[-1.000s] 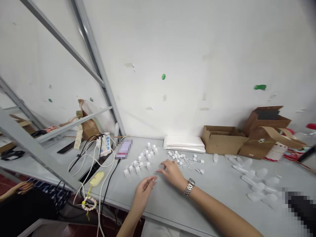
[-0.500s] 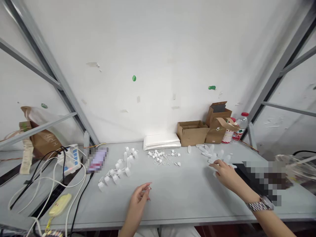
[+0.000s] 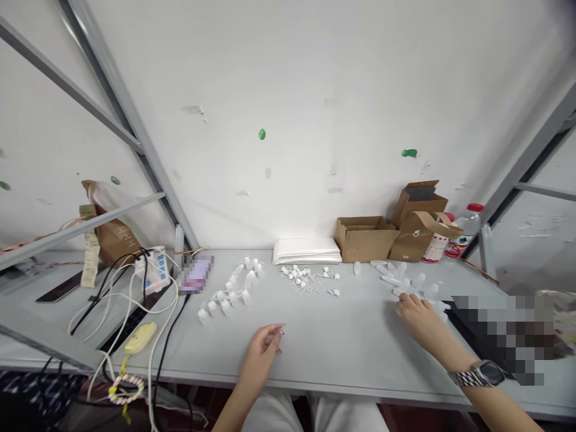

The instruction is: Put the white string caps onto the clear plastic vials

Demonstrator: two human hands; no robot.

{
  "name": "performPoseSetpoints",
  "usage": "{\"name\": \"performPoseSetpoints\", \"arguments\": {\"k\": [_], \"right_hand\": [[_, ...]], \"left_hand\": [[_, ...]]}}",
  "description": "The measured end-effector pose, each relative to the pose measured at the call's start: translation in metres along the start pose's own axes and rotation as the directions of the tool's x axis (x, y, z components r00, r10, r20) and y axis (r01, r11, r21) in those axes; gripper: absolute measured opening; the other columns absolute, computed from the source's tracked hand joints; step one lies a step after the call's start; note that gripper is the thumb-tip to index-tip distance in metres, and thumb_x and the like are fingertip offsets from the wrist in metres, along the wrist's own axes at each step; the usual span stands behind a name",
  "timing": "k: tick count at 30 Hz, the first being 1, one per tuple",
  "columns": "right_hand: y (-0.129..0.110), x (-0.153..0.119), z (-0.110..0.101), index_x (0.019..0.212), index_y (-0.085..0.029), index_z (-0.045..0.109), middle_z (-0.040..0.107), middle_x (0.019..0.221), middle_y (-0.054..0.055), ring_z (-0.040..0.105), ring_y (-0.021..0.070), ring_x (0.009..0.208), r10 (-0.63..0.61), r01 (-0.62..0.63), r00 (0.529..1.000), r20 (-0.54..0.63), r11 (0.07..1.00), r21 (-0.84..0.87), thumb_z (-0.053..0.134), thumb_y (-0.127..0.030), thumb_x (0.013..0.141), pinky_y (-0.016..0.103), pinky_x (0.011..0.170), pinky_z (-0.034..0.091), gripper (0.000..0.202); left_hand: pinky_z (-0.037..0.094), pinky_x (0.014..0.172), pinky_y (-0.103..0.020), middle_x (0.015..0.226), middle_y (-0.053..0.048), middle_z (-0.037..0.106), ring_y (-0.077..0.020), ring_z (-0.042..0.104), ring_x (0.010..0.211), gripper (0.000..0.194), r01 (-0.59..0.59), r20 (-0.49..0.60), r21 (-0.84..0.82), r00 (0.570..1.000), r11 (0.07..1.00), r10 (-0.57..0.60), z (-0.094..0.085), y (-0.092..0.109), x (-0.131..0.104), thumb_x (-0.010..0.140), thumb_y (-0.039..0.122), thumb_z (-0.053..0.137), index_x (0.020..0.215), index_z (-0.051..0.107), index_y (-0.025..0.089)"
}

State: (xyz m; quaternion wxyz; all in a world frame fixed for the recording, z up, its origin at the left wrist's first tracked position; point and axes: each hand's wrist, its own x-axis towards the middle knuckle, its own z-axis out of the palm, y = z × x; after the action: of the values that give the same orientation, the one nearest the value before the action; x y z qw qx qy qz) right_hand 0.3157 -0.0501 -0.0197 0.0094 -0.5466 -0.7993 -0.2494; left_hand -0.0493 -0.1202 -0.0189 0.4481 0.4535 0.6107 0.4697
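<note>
My right hand [image 3: 418, 315] is at the right of the grey table, palm down, fingers curled together at the edge of a cluster of small translucent plastic tubes [image 3: 399, 270]. Its fingertips point down, and what they grip, if anything, is hidden. My left hand [image 3: 263, 351] hovers near the table's front, fingers loosely bent and apart, with nothing visible in it. Small white caps with thin loops [image 3: 299, 276] lie in a loose pile at the middle back. To the left, several small white capped pieces with loops [image 3: 231, 294] stand in uneven rows.
A stack of white sheets [image 3: 306, 252] and an open cardboard box [image 3: 366, 243] stand against the wall. Paper bags [image 3: 411, 237] and red-capped bottles [image 3: 468, 231] are at the back right. A phone [image 3: 198, 275], power strip [image 3: 155, 270] and cables lie left.
The camera has turned slightly left, so the scene sits further right. My right hand's fingers have curled in and down at the tubes. The left hand keeps nearly the same pose.
</note>
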Motion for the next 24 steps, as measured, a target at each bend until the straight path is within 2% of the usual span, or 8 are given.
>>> {"name": "performPoseSetpoints", "arguments": {"k": [5, 7, 9, 12, 15, 19, 22, 24], "right_hand": [[-0.001, 0.011, -0.007, 0.070, -0.016, 0.059, 0.062, 0.076, 0.011, 0.055, 0.0246, 0.074, -0.053, 0.053, 0.999, -0.006, 0.997, 0.056, 0.040, 0.005, 0.070, 0.034, 0.063, 0.039, 0.029], [-0.006, 0.020, -0.010, 0.074, -0.016, 0.058, 0.062, 0.078, 0.010, 0.055, 0.0242, 0.078, -0.023, 0.032, 0.998, -0.052, 0.983, 0.181, 0.042, -0.001, 0.073, 0.034, 0.067, 0.040, 0.023], [-0.015, 0.032, -0.014, 0.087, -0.016, 0.057, 0.062, 0.083, 0.010, 0.055, 0.0237, 0.083, 0.048, 0.001, 0.992, -0.116, 0.919, 0.394, 0.045, -0.012, 0.078, 0.036, 0.072, 0.042, 0.016], [-0.035, 0.057, -0.024, 0.112, -0.019, 0.047, 0.060, 0.090, 0.007, 0.057, 0.0176, 0.075, 0.179, -0.045, 0.979, -0.102, 0.669, 0.742, 0.044, -0.026, 0.082, 0.033, 0.072, 0.045, 0.031], [-0.055, 0.087, -0.032, 0.101, -0.019, 0.054, 0.061, 0.091, 0.005, 0.057, 0.0152, 0.072, 0.183, -0.039, 0.982, -0.036, 0.391, 0.920, 0.047, -0.035, 0.081, 0.030, 0.069, 0.047, 0.026], [-0.072, 0.115, -0.026, 0.087, -0.017, 0.056, 0.062, 0.078, 0.003, 0.057, 0.0154, 0.067, 0.257, -0.075, 0.965, 0.050, 0.088, 0.993, 0.058, -0.043, 0.072, 0.031, 0.067, 0.047, 0.030], [-0.078, 0.120, -0.014, 0.085, -0.017, 0.055, 0.062, 0.075, 0.002, 0.060, 0.0168, 0.067, 0.312, -0.088, 0.938, 0.152, -0.210, 0.974, 0.064, -0.047, 0.064, 0.033, 0.067, 0.048, 0.038], [-0.079, 0.117, -0.007, 0.090, -0.017, 0.056, 0.063, 0.075, 0.002, 0.062, 0.0180, 0.069, 0.342, -0.100, 0.910, 0.234, -0.366, 0.925, 0.066, -0.047, 0.062, 0.034, 0.071, 0.048, 0.042]], "left_hand": [[0.045, 0.068, -0.029, 0.091, -0.006, 0.060, -0.0125, 0.054, 0.062, 0.037, -0.069, 0.061, 0.071, 0.996, 0.995, 0.065, 0.008, 0.006, 0.004, 0.069, 0.046, 0.053, 0.092, 0.064, 0.019], [0.045, 0.065, -0.028, 0.089, -0.005, 0.059, -0.0122, 0.053, 0.061, 0.034, -0.106, 0.077, 0.108, 0.992, 0.988, 0.098, 0.013, 0.010, 0.009, 0.070, 0.043, 0.052, 0.092, 0.064, 0.019], [0.044, 0.065, -0.027, 0.088, -0.005, 0.058, -0.0124, 0.053, 0.061, 0.030, -0.156, 0.084, 0.188, 0.986, 0.970, 0.143, 0.020, 0.016, 0.020, 0.070, 0.038, 0.052, 0.090, 0.063, 0.019], [0.041, 0.068, -0.028, 0.084, -0.004, 0.059, -0.0145, 0.054, 0.064, 0.024, -0.249, 0.124, 0.390, 0.968, 0.887, 0.217, 0.032, 0.030, 0.046, 0.069, 0.033, 0.055, 0.088, 0.061, 0.020], [0.038, 0.068, -0.028, 0.085, -0.005, 0.059, -0.0185, 0.055, 0.075, 0.022, -0.295, 0.146, 0.560, 0.955, 0.775, 0.258, 0.050, 0.043, 0.076, 0.072, 0.033, 0.052, 0.088, 0.059, 0.020], [0.037, 0.069, -0.028, 0.087, -0.008, 0.059, -0.0220, 0.056, 0.082, 0.022, -0.331, 0.226, 0.672, 0.943, 0.662, 0.243, 0.074, 0.048, 0.104, 0.069, 0.029, 0.058, 0.088, 0.058, 0.018], [0.037, 0.069, -0.028, 0.087, -0.008, 0.059, -0.0225, 0.056, 0.084, 0.009, -0.345, 0.251, 0.680, 0.939, 0.648, 0.236, 0.082, 0.043, 0.111, 0.068, 0.023, 0.059, 0.075, 0.059, 0.018], [0.038, 0.068, -0.027, 0.086, -0.007, 0.059, -0.0204, 0.056, 0.082, 0.003, -0.345, 0.245, 0.672, 0.939, 0.656, 0.242, 0.081, 0.038, 0.113, 0.069, 0.021, 0.057, 0.070, 0.058, 0.018]]}}
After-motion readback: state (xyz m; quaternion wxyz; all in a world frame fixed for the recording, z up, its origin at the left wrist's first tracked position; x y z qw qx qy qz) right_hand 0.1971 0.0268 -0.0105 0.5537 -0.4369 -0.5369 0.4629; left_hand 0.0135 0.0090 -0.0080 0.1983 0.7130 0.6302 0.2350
